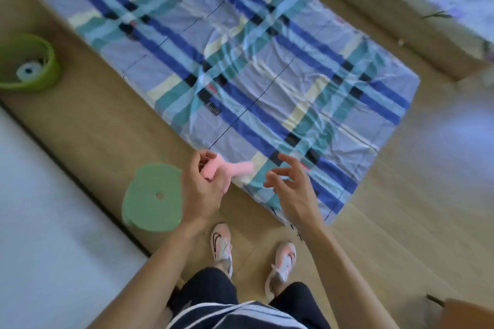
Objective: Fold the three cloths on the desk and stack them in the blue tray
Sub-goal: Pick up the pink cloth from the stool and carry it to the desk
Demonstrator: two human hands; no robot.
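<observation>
A small pink cloth (235,169) is bunched in my left hand (203,187), which is closed around it just over the near corner of a blue plaid sheet (240,67). My right hand (291,184) hovers beside it, to the right, with fingers spread and nothing in them. The plaid sheet covers a low flat surface on the wooden floor. No blue tray and no other cloth shows in this blurred view.
A pale green round lid or stool (152,197) sits left of my left hand. A bright green bucket (29,64) stands at the far left. My feet in pink-white shoes (222,243) are below. A white surface (53,222) fills the lower left.
</observation>
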